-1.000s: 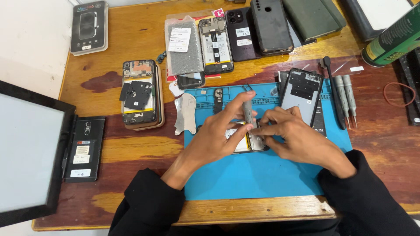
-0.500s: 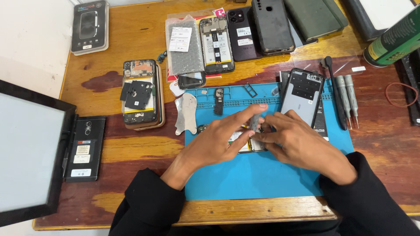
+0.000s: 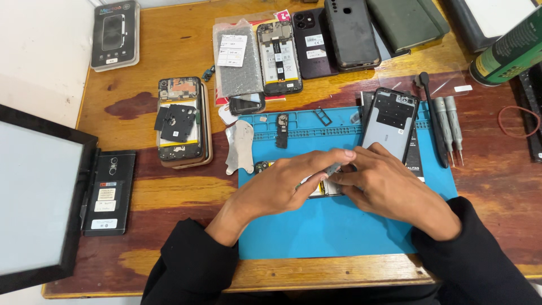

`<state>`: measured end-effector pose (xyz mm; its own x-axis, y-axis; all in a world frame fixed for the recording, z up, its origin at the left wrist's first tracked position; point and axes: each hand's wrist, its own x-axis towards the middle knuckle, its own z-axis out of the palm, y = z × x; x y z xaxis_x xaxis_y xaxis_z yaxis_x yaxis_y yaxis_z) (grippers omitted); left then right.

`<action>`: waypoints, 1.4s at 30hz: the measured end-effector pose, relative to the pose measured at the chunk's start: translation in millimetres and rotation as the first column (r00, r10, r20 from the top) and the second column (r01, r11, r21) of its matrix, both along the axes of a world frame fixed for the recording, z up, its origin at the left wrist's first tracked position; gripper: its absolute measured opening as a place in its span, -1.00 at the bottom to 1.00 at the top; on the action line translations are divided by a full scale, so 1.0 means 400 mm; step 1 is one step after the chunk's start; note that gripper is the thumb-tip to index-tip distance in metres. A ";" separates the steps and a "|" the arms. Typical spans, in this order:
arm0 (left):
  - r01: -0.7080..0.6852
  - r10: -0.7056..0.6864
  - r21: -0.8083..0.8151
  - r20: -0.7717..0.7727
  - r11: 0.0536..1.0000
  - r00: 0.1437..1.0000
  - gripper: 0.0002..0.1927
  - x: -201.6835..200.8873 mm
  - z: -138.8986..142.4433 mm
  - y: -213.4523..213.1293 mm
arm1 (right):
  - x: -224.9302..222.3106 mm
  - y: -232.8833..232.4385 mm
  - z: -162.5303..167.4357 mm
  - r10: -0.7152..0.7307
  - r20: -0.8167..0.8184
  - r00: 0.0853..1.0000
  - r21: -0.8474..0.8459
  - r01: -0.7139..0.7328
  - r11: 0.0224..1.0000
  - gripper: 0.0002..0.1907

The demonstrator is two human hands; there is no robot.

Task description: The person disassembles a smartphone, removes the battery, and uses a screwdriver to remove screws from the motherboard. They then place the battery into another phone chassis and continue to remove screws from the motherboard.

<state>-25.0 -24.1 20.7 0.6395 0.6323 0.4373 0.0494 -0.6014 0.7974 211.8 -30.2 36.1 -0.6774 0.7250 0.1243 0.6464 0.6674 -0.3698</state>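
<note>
Over the blue mat (image 3: pixel 339 231), the left hand (image 3: pixel 288 183) had lowered, pinching a thin grey tool (image 3: pixel 333 168) beside the right hand (image 3: pixel 389 186), which pressed the opened phone (image 3: pixel 323 188).

The left hand (image 3: pixel 285 183) has flattened, its fingers lowered over the opened phone (image 3: pixel 322 186).

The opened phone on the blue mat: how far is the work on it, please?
Done: its grey back cover lies off to the side on the blue mat, and a small black part lies loose there.
In hand: the left hand and right hand both press on the opened phone, mostly hidden under them.
Left: the cover is not yet back on.
</note>
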 end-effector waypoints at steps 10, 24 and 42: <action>0.006 -0.006 0.004 0.010 1.000 1.000 -0.43 0.004 0.001 -0.003 | 0.003 0.006 0.010 -0.038 0.045 0.998 -0.093 0.042 0.995 -0.80; -0.134 0.135 0.039 -0.023 0.990 0.991 -0.42 0.015 0.036 -0.016 | 0.013 0.012 0.011 -0.099 0.037 0.994 -0.172 0.104 0.980 -0.76; -0.226 0.228 0.113 -0.010 0.968 0.974 -0.50 0.022 0.034 -0.019 | -0.030 -0.003 0.015 -0.400 -0.440 0.804 -0.519 0.136 0.844 -0.06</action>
